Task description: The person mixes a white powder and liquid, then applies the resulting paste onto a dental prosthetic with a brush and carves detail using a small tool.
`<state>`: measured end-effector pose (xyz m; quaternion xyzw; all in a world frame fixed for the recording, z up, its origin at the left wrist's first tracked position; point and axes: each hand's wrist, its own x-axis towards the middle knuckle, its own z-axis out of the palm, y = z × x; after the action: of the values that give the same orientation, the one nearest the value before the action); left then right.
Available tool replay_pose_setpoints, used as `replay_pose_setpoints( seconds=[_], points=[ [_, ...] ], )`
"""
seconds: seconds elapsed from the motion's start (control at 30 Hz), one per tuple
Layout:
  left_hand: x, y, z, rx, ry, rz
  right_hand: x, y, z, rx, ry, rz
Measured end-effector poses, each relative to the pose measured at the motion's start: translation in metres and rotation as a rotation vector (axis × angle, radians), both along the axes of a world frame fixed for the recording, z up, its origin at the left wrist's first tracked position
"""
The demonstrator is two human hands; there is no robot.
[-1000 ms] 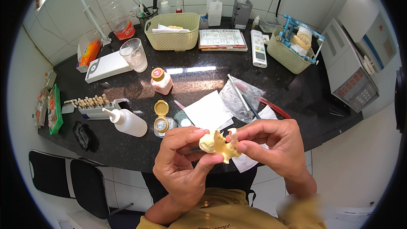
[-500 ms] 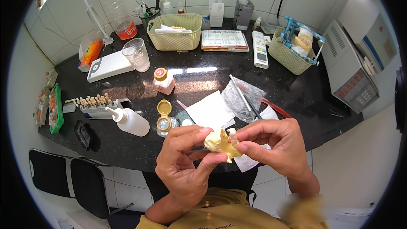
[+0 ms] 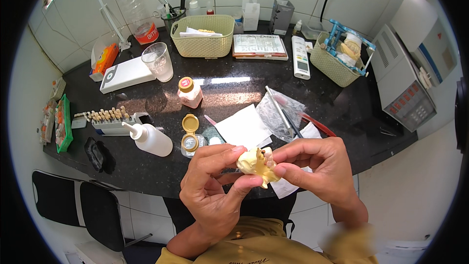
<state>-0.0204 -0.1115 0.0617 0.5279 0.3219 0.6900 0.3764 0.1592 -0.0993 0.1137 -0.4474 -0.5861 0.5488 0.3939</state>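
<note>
Just over the near edge of the desk, my left hand (image 3: 212,181) pinches a pale yellow dental cast (image 3: 253,163) between thumb and fingers. From the other side, the thumb and fingertips of my right hand (image 3: 320,166) close on a small pinkish-white piece (image 3: 268,158), apparently a row of artificial teeth, which sits against the cast. My right fingertips partly cover this piece. Beyond my hands lie a white paper pad (image 3: 243,126) and a clear plastic bag (image 3: 276,117) with slim tools on it.
Left of my hands are an open gold-capped jar (image 3: 190,137), a white squeeze bottle (image 3: 150,140) and a tooth shade guide (image 3: 117,121). Farther back stand a pink-filled bottle (image 3: 189,93), a glass (image 3: 158,62) and a basket (image 3: 202,39). Another basket (image 3: 332,63) holds a blue articulator.
The pinkish-white piece has shifted slightly down and sits closer into the cast, which has tilted a little. Both hands keep nearly the same place.
</note>
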Motion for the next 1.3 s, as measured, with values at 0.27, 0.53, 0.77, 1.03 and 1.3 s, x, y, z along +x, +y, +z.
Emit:
replay_pose_setpoints(
  seconds=[0.27, 0.53, 0.77, 1.03, 1.3],
  points=[
    [-0.0032, -0.0049, 0.0012, -0.079, 0.024, -0.013, -0.0019, -0.0002, -0.0009, 0.013, -0.011, 0.006],
    [-0.0041, -0.0044, 0.0009, -0.085, 0.026, -0.012, -0.0036, 0.0006, -0.0007, 0.025, -0.025, 0.010],
    [-0.0030, 0.0008, -0.0007, 0.008, 0.009, 0.013, -0.0045, 0.0002, -0.0001, 0.046, -0.045, 0.006],
    [-0.0054, -0.0054, 0.0000, -0.075, 0.035, -0.020, -0.0061, -0.0004, 0.0021, 0.082, -0.087, 0.001],
    [-0.0039, 0.0002, -0.0020, 0.006, 0.017, 0.035, -0.0086, -0.0012, 0.0064, 0.049, -0.105, -0.001]
  ],
)
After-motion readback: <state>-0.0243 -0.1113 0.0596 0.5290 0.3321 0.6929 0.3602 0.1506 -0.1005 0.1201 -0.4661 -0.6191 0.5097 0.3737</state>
